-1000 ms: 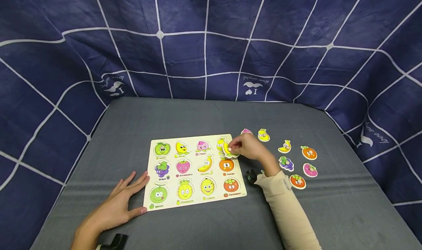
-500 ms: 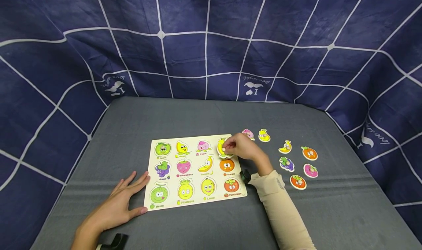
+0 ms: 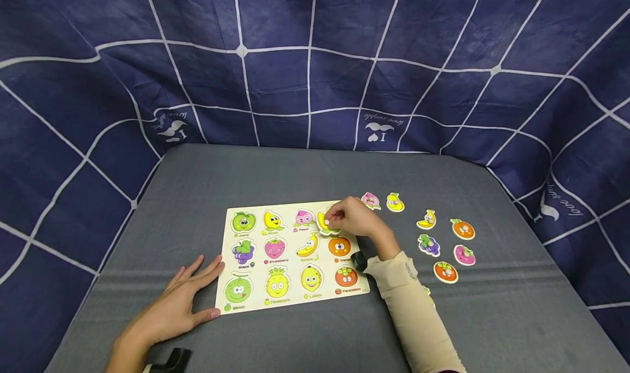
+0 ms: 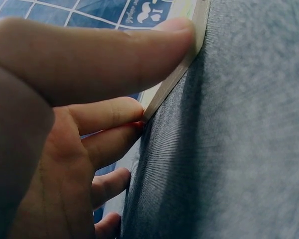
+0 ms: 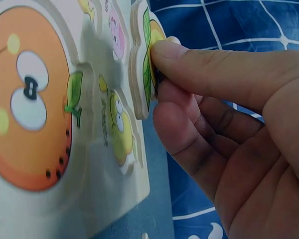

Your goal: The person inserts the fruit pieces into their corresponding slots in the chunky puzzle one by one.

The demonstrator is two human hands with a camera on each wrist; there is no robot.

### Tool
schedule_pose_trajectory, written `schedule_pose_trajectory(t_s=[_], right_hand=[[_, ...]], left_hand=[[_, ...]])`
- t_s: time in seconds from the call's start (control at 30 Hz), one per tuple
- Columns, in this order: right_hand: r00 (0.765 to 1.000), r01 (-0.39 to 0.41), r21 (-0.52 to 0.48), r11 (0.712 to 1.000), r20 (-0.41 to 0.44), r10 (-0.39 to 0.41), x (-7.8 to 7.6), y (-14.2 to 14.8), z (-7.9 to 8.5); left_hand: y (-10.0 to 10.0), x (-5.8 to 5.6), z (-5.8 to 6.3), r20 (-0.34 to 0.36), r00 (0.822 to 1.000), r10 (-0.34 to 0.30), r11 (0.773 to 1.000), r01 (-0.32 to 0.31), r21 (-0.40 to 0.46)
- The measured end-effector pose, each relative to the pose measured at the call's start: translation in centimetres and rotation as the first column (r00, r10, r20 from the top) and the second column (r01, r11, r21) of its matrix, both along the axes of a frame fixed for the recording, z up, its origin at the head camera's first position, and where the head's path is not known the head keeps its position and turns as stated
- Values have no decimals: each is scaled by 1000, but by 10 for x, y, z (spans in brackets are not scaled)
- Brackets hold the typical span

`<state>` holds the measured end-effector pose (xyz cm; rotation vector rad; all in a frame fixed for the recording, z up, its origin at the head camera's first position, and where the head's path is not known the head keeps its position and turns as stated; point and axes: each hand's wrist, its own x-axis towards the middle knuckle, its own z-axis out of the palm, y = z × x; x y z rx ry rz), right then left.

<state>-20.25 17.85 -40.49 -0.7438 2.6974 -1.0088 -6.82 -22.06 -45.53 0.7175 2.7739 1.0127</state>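
Pinched mango piece in right hand, spread left hand against puzzle board; perhaps risked dropping through fingertip-only hold.

Navy fabric gridded with white lines hangs around 3 sides of a gray cloth-covered surface.

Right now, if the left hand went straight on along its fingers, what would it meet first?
The board, most likely: the left hand appears to be touching its left edge, leaving no visible gap.
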Motion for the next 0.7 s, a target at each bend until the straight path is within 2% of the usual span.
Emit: schedule_pose_trajectory(t_s=[0.33,0.7], right_hand=[[1000,7,8,1000,4,-7,-2,-13,-1],[1000,-19,21,1000,14,19,-6,-28,0]], left_hand=[[0,0,1,19,1000,1,1000,-1,7],[1,0,1,42,999,14,1000,-14,10]])
